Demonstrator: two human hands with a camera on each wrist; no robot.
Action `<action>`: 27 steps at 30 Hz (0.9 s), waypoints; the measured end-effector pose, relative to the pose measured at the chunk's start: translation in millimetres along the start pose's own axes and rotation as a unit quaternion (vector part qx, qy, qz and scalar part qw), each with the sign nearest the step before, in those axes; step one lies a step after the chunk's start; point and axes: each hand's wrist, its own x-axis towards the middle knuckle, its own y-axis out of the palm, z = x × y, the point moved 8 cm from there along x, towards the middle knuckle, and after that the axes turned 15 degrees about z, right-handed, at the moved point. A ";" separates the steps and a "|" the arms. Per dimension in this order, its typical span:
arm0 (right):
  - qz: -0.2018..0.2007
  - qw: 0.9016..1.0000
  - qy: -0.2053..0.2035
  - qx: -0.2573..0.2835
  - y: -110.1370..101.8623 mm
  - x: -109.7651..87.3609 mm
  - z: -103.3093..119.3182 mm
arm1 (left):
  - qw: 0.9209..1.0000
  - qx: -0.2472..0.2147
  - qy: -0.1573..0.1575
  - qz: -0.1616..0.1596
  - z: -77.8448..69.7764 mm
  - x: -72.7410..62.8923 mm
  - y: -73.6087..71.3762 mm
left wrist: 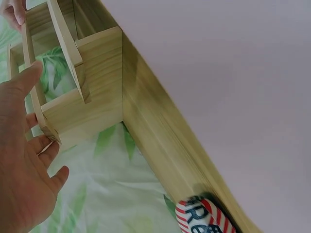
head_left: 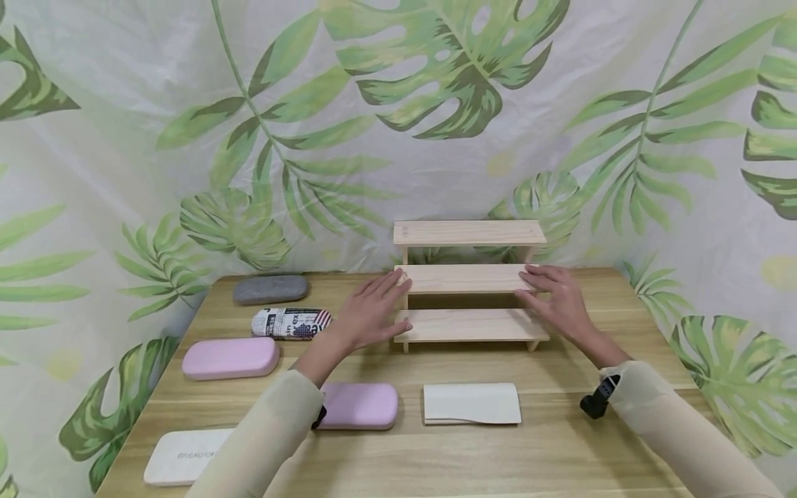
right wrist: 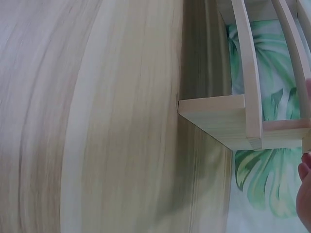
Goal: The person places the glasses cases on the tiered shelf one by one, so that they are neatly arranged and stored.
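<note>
A three-tier wooden display rack [head_left: 470,278] stands at the back of the table, its boards stepped. My left hand [head_left: 372,311] holds the left end of the middle board, fingers at its far side and thumb lower in front; the left wrist view shows thumb and fingers around the board end [left wrist: 46,127]. At the opposite end, my right hand [head_left: 560,304] holds the same board, thumb at its front edge and fingers over the top. Only a bit of that hand [right wrist: 305,187] shows in the right wrist view, beside the rack's side panel [right wrist: 214,114].
Left of the rack lie a grey case [head_left: 270,289], a printed glasses case [head_left: 283,323], a pink case [head_left: 230,358] and a white lettered case [head_left: 187,453]. Another pink case [head_left: 361,406] is partly behind the left sleeve. A cream folded case [head_left: 472,403] lies in front. Leaf-patterned cloth hangs behind.
</note>
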 end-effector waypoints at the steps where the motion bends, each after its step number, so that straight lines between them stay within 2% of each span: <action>1: 0.000 1.000 -0.005 0.000 1.8 1.2 1.6 | 1.000 -0.002 -0.001 0.000 2.1 -1.7 0.5; 13: 0.018 1.000 -0.017 0.008 19.9 18.5 15.0 | 1.000 -0.018 -0.008 -0.008 25.5 -21.6 0.0; 27: 0.034 0.999 -0.024 0.013 32.8 32.2 20.4 | 1.000 -0.017 -0.013 -0.012 45.9 -32.8 0.7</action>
